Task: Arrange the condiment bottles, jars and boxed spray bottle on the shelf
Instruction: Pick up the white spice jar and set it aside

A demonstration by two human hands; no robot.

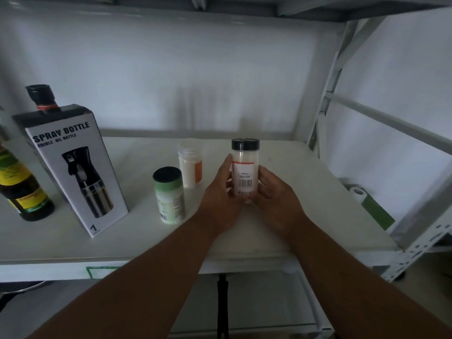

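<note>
Black-lidded jar with a barcode label stands upright on the shelf, clasped by left hand and right hand — right of the box reading "SPRAY BOTTLE".

shelf: plain white board, metal frame uprights on the right
spray bottle box: standing upright on the shelf, my landmark here
dark oil bottle: just left of the box, yellow-green label
black-capped bottle: behind the box, only the top pokes out
green jar: right of the box, black lid
white jar: right of the box too, further back than the green one, orange label
</note>
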